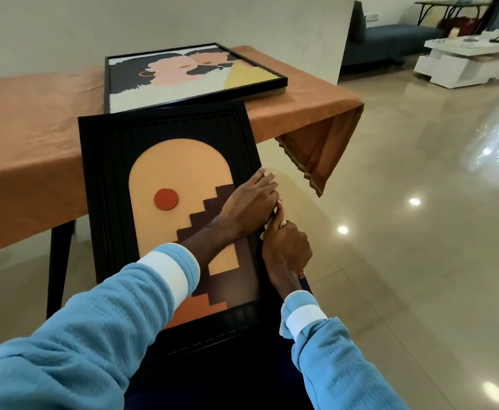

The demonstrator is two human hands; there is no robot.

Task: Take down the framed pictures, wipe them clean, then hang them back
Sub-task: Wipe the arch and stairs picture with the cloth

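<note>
A black-framed picture [165, 161] with an orange arch, a red dot and brown steps leans from my lap against the table edge. My left hand [251, 199] lies flat across its right side, fingers straight and reaching over the frame's right edge. My right hand [286, 250] grips a small white cloth [278, 216] bunched against that same right edge, just below my left hand. A second framed picture [189, 72], showing two faces, lies flat on the table behind.
The table [29, 137] is covered with an orange-brown cloth whose corner hangs at the right. Glossy tiled floor [405, 232] spreads to the right. A white coffee table [467, 60] and a dark sofa [390, 39] stand far back right.
</note>
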